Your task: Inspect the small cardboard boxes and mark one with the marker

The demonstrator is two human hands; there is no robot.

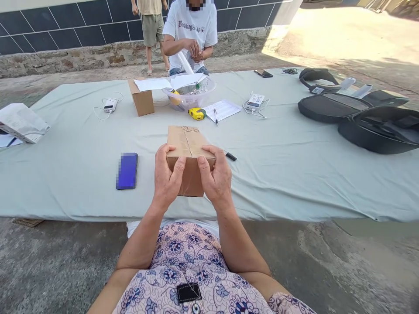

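Between my two hands is a brown cardboard box point(185, 141), its taped top facing up and one end toward me. My left hand point(167, 176) grips the near left corner, thumb on the end face and fingers along the side. On the near right corner my right hand point(216, 176) holds it the same way. Most of the fingertips are hidden behind the box. A black pen or marker point(231, 156) lies just right of my right hand. To the left of my left hand rests a phone point(127, 171) with a blue screen.
Beyond the box are a yellow tape measure point(197, 114), written paper point(224, 110), a clear plastic basin point(191, 100) and another cardboard box point(142, 100). White power banks point(255, 102) with cables lie about. Black cases point(382, 128) stand at right. A person in a white shirt point(191, 30) sits opposite.
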